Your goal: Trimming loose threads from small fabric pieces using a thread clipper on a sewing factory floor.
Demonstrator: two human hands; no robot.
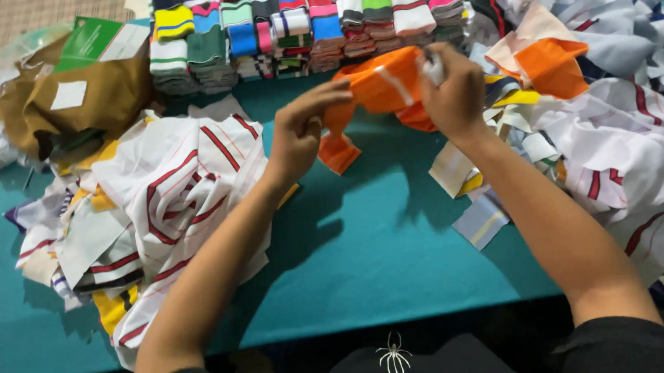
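1. The orange collar piece (376,87) is a knit strip with a thin white stripe, bunched and folded.
2. It is held up above the teal table, one end hanging down, crumpled.

My left hand (298,139) and right hand (455,91) are bare, with no rings, watch or gloves, and both forearms are uncovered up to short black sleeves (622,345). My shirt is black too, bearing a small white spidery emblem (394,357) on the chest (thin legs, pale outline).
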